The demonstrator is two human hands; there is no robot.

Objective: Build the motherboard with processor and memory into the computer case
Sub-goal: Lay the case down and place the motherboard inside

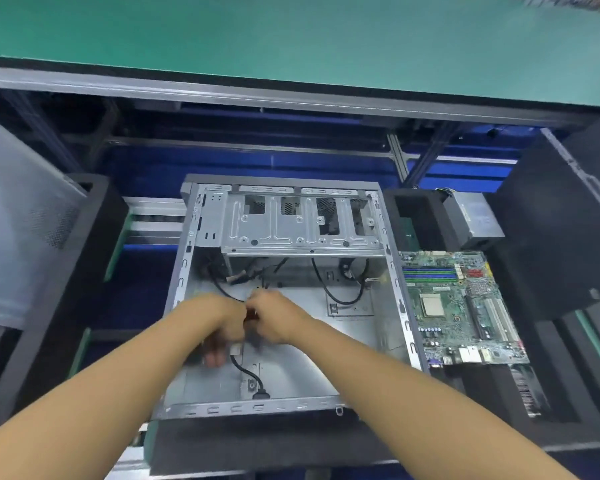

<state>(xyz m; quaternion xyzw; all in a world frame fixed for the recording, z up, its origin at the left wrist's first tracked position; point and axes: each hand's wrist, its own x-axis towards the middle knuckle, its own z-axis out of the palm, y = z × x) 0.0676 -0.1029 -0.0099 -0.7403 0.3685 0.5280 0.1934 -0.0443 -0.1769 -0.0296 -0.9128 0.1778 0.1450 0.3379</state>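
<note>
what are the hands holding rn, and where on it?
Left hand and right hand appear to pinch a small dark-red piece between them, seemingly on the black cable inside the case. Exact grip is blurred.

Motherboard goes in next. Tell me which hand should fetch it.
Right, probably. The motherboard lies outside the computer case, beside its right wall, and the right hand is the nearer one. The left hand would have to cross over. Both hands are at the cables now.

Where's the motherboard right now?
In the head view, the motherboard lies flat outside the computer case, just right of its right wall, nearer than the grey power supply.
</note>
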